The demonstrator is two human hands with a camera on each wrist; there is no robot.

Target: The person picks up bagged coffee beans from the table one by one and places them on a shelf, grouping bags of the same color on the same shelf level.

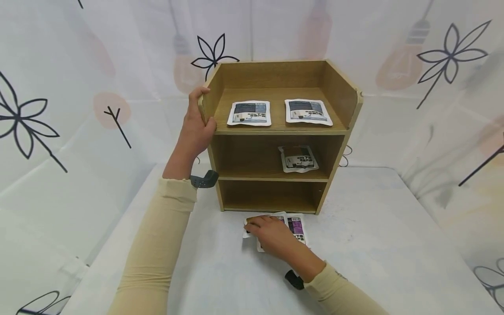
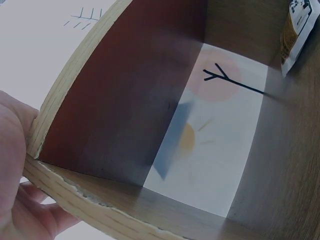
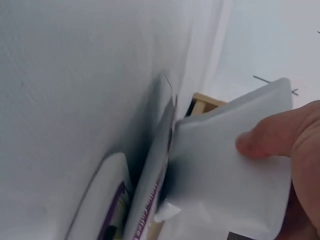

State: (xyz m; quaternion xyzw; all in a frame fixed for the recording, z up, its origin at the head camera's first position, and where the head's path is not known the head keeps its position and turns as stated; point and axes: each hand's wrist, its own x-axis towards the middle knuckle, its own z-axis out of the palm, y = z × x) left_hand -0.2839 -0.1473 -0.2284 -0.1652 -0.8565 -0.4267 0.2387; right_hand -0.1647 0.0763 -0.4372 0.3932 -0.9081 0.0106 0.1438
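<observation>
My left hand (image 1: 198, 129) grips the front edge of the left side panel of a small wooden shelf (image 1: 271, 131). In the left wrist view, its thumb and fingers wrap that panel edge (image 2: 75, 185). Low in front of the shelf, my right hand (image 1: 275, 236) pinches a flat white packet (image 3: 220, 165), the thumb pressing its plain white face. Beneath and beside that hand lie more packets with purple labels (image 1: 297, 225), partly covered by the hand in the head view.
Two packets, a left one (image 1: 250, 113) and a right one (image 1: 308, 112), lie on the shelf's top board. Another packet (image 1: 299, 158) rests on the middle level, toward the right. The shelf stands on a white-covered table (image 1: 374, 227) before a patterned cloth backdrop.
</observation>
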